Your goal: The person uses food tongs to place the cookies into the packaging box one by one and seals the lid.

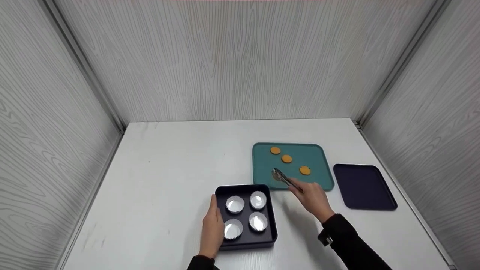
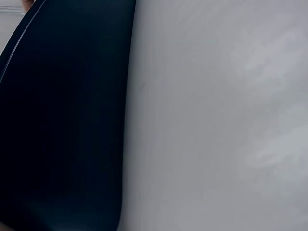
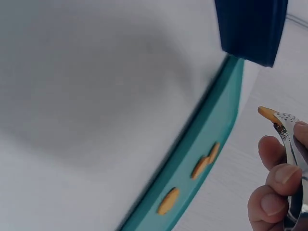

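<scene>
My left hand (image 1: 213,228) holds the left side of a deep navy square tin (image 1: 245,240), its fingers along the outer wall and the thumb at the rim. Several white paper cupcake liners (image 1: 235,204) stand inside the tin. In my right hand (image 1: 313,197) are small metal tongs (image 1: 287,179), gripped between thumb and fingers. A round orange biscuit (image 3: 267,114) is pinched in the tongs' tips, over the near part of a teal tray (image 1: 262,161). Three more biscuits (image 1: 287,159) lie on that tray. The left wrist view mostly shows the dark tin wall (image 2: 67,120).
A flat navy tray (image 1: 363,187) lies to the right of the teal one. The tin's far right corner overlaps the teal tray's near left corner in the head view. White table (image 1: 168,168) stretches to the left, with wood-grain panels (image 1: 232,60) behind and at both sides.
</scene>
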Action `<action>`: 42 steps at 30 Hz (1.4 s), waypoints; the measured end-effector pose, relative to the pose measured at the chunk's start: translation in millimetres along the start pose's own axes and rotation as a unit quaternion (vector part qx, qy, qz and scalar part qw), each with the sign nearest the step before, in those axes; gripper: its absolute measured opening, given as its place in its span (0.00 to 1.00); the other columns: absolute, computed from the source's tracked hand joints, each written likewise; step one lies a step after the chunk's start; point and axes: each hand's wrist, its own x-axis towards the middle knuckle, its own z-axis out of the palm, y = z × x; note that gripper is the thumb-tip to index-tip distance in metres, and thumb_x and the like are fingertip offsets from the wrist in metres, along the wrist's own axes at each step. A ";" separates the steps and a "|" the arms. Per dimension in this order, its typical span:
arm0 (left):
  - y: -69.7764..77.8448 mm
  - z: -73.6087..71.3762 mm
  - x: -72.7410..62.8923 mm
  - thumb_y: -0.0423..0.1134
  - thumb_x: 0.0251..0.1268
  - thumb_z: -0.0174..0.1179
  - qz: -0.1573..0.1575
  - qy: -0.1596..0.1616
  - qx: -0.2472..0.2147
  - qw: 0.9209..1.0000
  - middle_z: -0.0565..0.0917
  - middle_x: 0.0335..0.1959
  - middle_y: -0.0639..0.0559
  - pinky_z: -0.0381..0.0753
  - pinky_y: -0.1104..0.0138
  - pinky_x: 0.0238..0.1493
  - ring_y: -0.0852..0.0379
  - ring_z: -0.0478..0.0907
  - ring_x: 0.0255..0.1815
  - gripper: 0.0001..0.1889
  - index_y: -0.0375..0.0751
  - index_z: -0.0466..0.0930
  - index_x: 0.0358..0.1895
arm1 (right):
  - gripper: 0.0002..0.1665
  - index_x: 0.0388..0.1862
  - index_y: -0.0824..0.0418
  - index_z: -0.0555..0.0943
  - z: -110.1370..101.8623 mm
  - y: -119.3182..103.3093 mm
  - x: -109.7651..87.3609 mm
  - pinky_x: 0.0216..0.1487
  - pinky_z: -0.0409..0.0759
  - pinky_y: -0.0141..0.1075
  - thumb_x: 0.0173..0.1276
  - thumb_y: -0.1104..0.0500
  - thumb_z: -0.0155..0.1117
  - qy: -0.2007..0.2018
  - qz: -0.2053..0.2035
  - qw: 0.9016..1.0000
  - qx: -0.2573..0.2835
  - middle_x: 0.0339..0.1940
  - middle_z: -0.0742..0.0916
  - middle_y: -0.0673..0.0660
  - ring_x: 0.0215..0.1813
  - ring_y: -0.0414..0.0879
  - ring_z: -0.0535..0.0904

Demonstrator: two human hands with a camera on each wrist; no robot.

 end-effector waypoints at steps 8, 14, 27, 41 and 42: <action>0.3 -0.6 -1.3 0.31 0.84 0.39 0.021 0.008 0.011 1.000 0.58 0.81 0.38 0.61 0.51 0.78 0.44 0.58 0.79 0.27 0.31 0.52 0.81 | 0.19 0.61 0.60 0.85 -2.9 -24.5 -2.5 0.24 0.74 0.30 0.73 0.57 0.68 0.007 -0.035 0.997 0.062 0.38 0.92 0.56 0.26 0.37 0.82; 0.9 -1.2 -1.1 0.32 0.85 0.38 0.006 0.000 0.005 1.000 0.57 0.81 0.40 0.59 0.52 0.79 0.46 0.57 0.80 0.27 0.34 0.51 0.82 | 0.19 0.61 0.60 0.85 -1.8 -38.0 -6.3 0.22 0.73 0.28 0.74 0.57 0.67 -0.029 -0.040 0.993 0.108 0.25 0.86 0.45 0.22 0.31 0.75; 0.3 0.4 0.2 0.34 0.86 0.36 0.000 0.003 -0.001 1.000 0.56 0.82 0.41 0.55 0.52 0.81 0.47 0.54 0.81 0.27 0.35 0.51 0.82 | 0.11 0.52 0.53 0.88 10.9 -41.8 -8.9 0.21 0.68 0.27 0.76 0.58 0.65 -0.112 -0.038 0.987 0.108 0.19 0.82 0.46 0.19 0.30 0.71; 0.0 -0.2 -0.6 0.32 0.84 0.38 0.011 0.008 0.001 1.000 0.58 0.81 0.39 0.58 0.52 0.80 0.45 0.57 0.80 0.27 0.32 0.51 0.81 | 0.07 0.43 0.58 0.89 28.6 -45.1 -6.5 0.22 0.62 0.28 0.74 0.58 0.66 -0.121 -0.051 0.991 0.038 0.21 0.78 0.42 0.20 0.31 0.64; 0.0 -0.3 -0.9 0.32 0.84 0.38 0.011 0.008 0.001 1.000 0.58 0.81 0.39 0.58 0.52 0.80 0.45 0.57 0.80 0.27 0.32 0.51 0.81 | 0.07 0.44 0.58 0.89 29.4 -45.6 -6.4 0.22 0.62 0.28 0.74 0.58 0.66 -0.124 -0.049 0.990 0.034 0.22 0.79 0.42 0.20 0.32 0.64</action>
